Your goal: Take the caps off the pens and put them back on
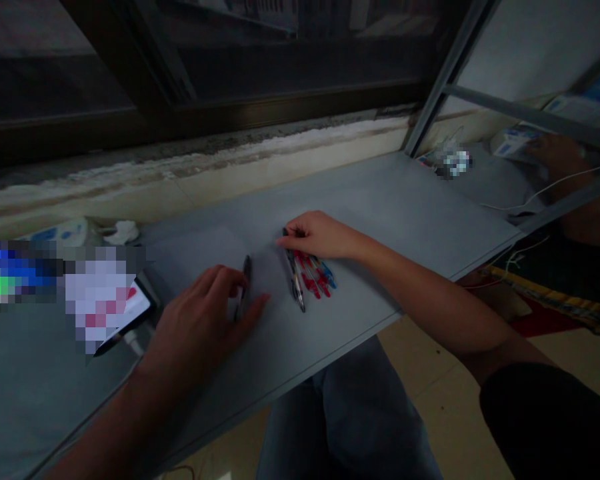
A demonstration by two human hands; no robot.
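A: Writing first?
B: Nothing legible. Blue printing on a white box (515, 143) at far right, too small and dim to read. No readable marks on the pens either.

A: Hidden or cut off?
B: Two pixelated patches at left, one of them over the screen of a black phone (130, 315) lying on the grey table (380, 207). Another pixelated patch on a small object (454, 161) at the far end of the table. Both forearms cut off by the frame's lower edge and right edge, the right one ending in a black sleeve (540, 427).

A: Left hand (200, 320)?
B: Down on the table, just near the phone. Left fingers (225, 281) curved and spread, arching over a dark pen (243, 288), thumb on its right side. Whether closed on it or only around it, impossible to tell from this dim view.

A: Right hand (320, 235)?
B: Farther right, above a small loose bunch of pens. Right fingers (297, 230) curled and closed on the far end of a clear-barrelled pen (295, 280), lying beside red-and-blue pens (316, 277) and touching them.

A: Containers?
B: Only that white box, held by a third hand (555, 157) beyond a metal strut (530, 113), with a white cable (545, 190) just below.

A: Under the table?
B: Denim-covered knees (350, 413) and a tiled floor (430, 363).
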